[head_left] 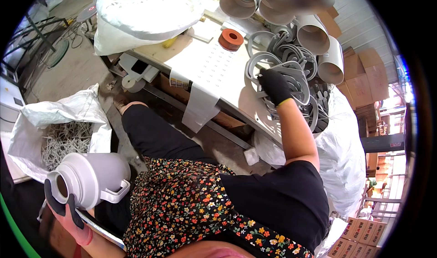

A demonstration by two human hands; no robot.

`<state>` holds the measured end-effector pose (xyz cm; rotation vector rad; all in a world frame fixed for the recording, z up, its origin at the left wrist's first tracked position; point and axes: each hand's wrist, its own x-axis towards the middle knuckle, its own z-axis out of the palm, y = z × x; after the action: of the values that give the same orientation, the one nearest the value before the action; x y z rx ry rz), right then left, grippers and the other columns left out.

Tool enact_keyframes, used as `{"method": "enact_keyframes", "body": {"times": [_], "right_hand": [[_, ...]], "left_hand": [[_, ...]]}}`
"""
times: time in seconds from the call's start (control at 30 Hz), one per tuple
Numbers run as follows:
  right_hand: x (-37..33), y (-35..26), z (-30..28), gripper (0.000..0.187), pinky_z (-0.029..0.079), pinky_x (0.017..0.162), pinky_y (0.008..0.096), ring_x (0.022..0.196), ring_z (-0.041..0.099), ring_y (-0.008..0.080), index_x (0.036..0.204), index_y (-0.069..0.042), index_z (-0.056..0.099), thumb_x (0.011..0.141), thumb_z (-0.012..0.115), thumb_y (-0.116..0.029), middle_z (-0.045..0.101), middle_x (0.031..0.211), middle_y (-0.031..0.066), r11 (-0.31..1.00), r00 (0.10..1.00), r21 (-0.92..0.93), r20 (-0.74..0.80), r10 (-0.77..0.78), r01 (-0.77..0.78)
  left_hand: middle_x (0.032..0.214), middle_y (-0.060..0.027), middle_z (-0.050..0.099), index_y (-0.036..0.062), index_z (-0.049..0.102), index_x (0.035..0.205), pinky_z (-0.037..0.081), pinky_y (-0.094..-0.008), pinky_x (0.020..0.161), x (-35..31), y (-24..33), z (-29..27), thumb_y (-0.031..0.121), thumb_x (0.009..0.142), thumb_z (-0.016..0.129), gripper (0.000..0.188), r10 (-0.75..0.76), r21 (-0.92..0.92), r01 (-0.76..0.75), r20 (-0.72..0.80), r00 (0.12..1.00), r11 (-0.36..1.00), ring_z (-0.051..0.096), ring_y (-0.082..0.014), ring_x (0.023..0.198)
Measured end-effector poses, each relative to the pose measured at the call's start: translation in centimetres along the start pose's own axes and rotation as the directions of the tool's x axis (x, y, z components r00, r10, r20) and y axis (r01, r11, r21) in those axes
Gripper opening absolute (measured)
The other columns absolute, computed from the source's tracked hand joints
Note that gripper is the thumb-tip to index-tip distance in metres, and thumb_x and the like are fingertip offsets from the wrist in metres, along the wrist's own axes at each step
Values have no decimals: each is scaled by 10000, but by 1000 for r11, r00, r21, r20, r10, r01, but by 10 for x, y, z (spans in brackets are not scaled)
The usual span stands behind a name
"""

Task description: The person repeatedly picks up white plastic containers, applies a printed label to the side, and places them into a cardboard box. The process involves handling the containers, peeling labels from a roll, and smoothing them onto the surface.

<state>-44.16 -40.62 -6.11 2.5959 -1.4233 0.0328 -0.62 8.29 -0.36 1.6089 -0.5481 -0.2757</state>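
My left hand [68,215], in a pink and black glove, grips the neck end of a grey plastic jug body [107,171]. The jug lies tilted on its side, its round mouth facing left and its side handle low on the right. At the table, my right hand [274,87] wears a black glove and reaches into a tangled pile of curved grey plastic handles [300,60]. Its fingers are closed at the edge of one looped handle [261,60]; the fingertips are partly lost against the pile.
On the table are an orange tape roll [231,39], a printed label sheet [211,71] and a bulging white sack [145,19]. Several grey cylinders [313,35] stand behind the handles. An open white sack of thin scraps [68,142] sits left; cardboard boxes [368,76] are stacked right.
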Motion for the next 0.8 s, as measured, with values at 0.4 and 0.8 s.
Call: {"method": "enact_keyframes", "body": {"times": [0.4,0.8], "right_hand": [[36,59,-2,260,466,761,557,883,626,446,1071,-88,590,895,525,-268,658,884,244,904,863,152,-271,426,-398],[7,-304,-119,476,468,620,259,682,574,149,1368,-58,459,916,607,-76,625,941,62,-89,851,862,-506,-138,498]], "left_hand": [[1452,-187,386,-36,330,1433,302,-393,1118,-4,-14,-20,-5,810,526,654,133,114,-152,153,979,982,416,-295,1320],[1291,-178,459,70,486,1168,316,-502,1075,-75,-26,-21,262,659,802,629,378,228,-356,-59,924,906,421,-372,1263]]}}
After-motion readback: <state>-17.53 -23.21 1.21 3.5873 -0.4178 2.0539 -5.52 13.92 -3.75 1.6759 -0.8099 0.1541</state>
